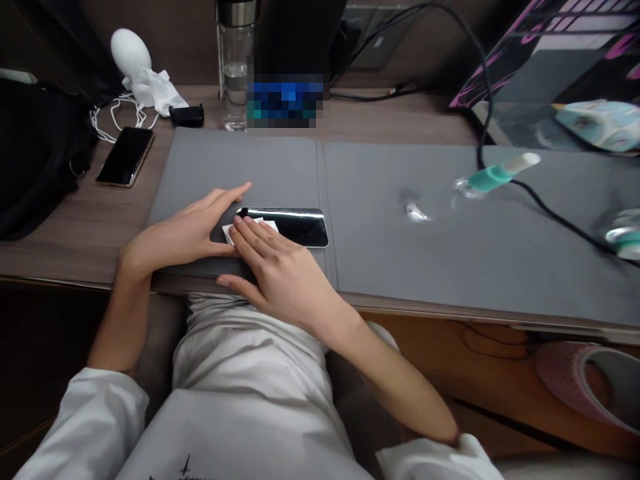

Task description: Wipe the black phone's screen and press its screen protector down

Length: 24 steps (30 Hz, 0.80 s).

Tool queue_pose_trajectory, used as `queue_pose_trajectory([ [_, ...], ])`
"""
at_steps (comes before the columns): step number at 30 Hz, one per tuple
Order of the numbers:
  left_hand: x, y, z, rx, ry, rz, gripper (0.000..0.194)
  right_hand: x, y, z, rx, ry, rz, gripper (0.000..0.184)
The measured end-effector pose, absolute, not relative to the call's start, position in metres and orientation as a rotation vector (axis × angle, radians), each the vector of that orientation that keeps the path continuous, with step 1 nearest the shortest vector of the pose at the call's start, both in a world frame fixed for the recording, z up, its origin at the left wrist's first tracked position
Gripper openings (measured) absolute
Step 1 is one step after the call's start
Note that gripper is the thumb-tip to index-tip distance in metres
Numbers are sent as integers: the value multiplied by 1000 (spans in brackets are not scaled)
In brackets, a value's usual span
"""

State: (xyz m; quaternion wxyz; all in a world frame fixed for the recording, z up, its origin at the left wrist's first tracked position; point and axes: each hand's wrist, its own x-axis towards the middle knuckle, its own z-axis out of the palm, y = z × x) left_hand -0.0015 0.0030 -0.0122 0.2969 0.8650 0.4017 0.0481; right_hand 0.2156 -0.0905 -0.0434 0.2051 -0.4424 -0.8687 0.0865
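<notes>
A smartphone with a dark, shiny screen lies flat on the grey desk mat. My right hand is over its left part, its fingers lying together on a small white wipe pressed to the screen. The wipe is mostly hidden beneath these fingers, and the right thumb points left, apart from them. My left hand is beside the phone's left end, with thumb and fingers spread around that end. Whether the left thumb touches the wipe or the phone, I cannot tell.
On the right of the mat lie a small clear bottle with a teal band and a black cable. Behind the mat stands a water bottle. Another phone and a black bag are at the left.
</notes>
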Motion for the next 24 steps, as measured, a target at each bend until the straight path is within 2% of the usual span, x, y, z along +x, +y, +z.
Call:
queue_pose_trajectory([
  [7,0,-1,-11,2365,1007,38,110,218,-98,-47,-1243,-2407,176,78],
  [15,2,1,-14,2428,1015,47,94,242,-88,-50,-1304,-2346,165,57],
  [24,1,2,-19,2471,1000,103,75,263,-81,-54,-1431,-2308,54,58],
])
